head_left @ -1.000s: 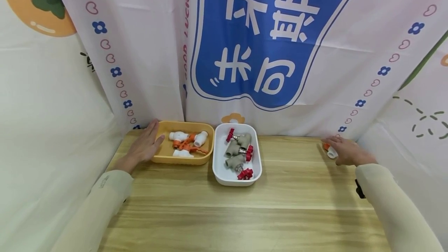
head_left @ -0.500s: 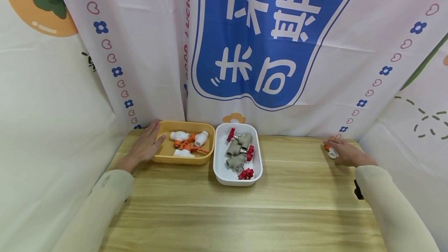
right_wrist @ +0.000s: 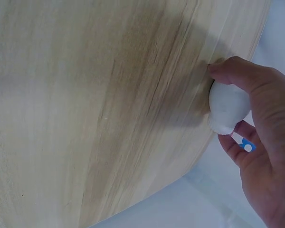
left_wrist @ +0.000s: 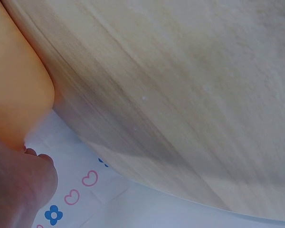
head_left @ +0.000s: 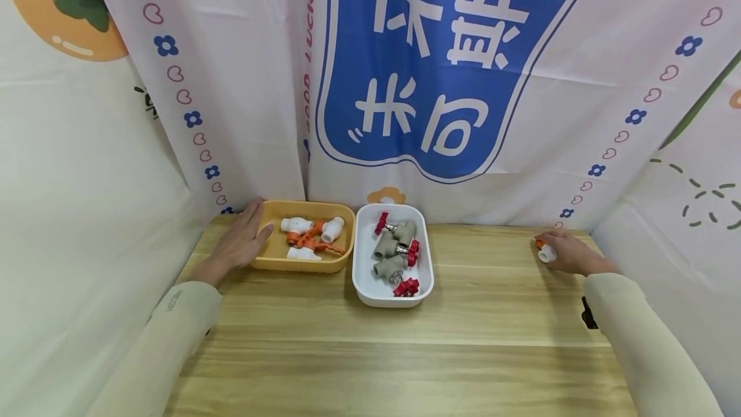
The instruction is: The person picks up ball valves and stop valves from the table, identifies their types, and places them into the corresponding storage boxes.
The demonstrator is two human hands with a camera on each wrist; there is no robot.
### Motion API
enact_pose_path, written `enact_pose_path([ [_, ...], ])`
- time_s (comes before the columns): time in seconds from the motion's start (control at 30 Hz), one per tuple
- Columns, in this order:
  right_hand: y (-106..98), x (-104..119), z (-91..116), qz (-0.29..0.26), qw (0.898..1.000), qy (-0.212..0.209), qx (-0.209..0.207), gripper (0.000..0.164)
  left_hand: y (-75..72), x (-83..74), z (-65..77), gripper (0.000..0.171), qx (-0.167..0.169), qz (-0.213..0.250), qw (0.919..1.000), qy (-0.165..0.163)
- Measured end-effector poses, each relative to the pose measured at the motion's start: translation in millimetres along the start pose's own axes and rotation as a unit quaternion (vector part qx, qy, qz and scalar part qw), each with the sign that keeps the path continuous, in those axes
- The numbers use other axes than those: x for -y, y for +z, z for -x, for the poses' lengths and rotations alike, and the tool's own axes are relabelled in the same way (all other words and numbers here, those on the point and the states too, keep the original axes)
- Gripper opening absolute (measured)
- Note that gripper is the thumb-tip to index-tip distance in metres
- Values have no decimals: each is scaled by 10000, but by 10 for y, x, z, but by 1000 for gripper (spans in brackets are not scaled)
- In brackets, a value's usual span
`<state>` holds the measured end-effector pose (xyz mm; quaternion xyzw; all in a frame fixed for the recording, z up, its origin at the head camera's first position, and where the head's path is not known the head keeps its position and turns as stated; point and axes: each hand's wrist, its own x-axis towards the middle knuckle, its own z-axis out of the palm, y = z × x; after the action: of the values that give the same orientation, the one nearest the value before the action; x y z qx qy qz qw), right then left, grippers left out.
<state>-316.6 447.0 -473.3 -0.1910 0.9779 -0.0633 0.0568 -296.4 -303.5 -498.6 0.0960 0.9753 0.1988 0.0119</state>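
Observation:
At the table's far right, my right hand [head_left: 573, 255] grips a white ball valve [head_left: 547, 253] with an orange part showing. Thumb and fingers are curled round its white body [right_wrist: 228, 104] in the right wrist view, where the handle is hidden. My left hand [head_left: 238, 238] rests against the left end of a yellow tray [head_left: 301, 265], its fingers straight along the rim. Inside that tray lie several white ball valves [head_left: 332, 229] with orange handles. In the left wrist view, only part of the hand [left_wrist: 23, 185] shows beside the yellow tray wall [left_wrist: 21, 80].
A white tray [head_left: 388, 302] stands right of the yellow one, holding grey valves [head_left: 386, 246] with red handwheels [head_left: 406, 287]. The wooden table [head_left: 399, 372] ends at a printed cloth [head_left: 260, 114] behind. More cloth hangs on both sides.
My right fingers have closed round the ball valve, which has shifted and turned slightly to the left. The left hand and both trays have stayed put.

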Motion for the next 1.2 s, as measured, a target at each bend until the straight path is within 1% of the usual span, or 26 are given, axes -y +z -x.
enact_pose_path([
  [0.1, 9, 16, -17, 15, 9998, 151, 91, 59, -5, 6, -8, 77, -9, -19, 10000, 8],
  [0.23, 55, 11, -45, 81, 9998, 158, 51, 57, -13, 8, -7, 77, -15, -18, 10000, 13],
  [0.47, 124, -8, -80, 111, 9996, 258, -48, 62, -23, 17, -14, 77, -12, 3, 10000, 10],
  [0.63, 163, -8, -99, -36, 9994, 300, -179, 64, -14, 30, -17, 78, -33, -10, 10000, -6],
  [0.7, 195, -4, -110, -111, 9992, 305, -235, 61, -8, 30, -14, 78, -57, -12, 10000, -1],
  [0.9, 291, 58, -129, -348, 9982, 414, -269, 44, -1, 30, -8, 77, -48, 45, 10000, 19],
  [1.2, 294, 111, -96, -410, 9974, 561, -209, 42, -14, -12, 7, 77, -14, 108, 9999, -28],
])
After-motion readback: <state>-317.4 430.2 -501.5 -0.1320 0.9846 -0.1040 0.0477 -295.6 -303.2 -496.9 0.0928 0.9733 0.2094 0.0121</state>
